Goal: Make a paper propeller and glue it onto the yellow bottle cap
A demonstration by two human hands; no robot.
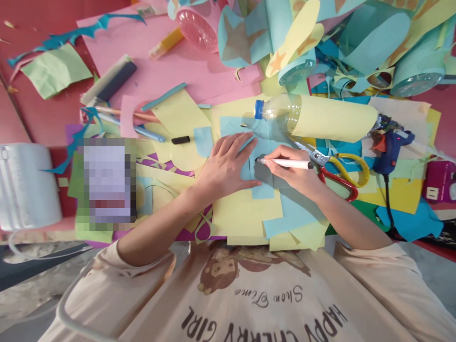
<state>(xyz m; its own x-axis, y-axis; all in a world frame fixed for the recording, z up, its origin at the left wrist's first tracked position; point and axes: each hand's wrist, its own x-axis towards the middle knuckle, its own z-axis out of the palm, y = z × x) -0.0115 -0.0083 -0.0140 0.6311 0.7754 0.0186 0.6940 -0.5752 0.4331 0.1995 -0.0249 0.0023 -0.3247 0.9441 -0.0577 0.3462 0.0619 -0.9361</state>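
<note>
My left hand lies flat with fingers spread on a piece of light blue paper, holding it down. In my right hand is a white marker, its dark tip touching the blue paper beside a short dark line. A black marker cap rests to the left of my left hand. Just beyond my right hand lie scissors with a yellow and a red handle. Past them, a clear bottle with a blue cap lies on its side, wrapped in pale yellow paper.
A blue glue gun with a black cord lies at the right. A pixelated, phone-like rectangle and a white case are at the left. Paper-covered bottles stand at the back. Pink paper and several scraps cover the table.
</note>
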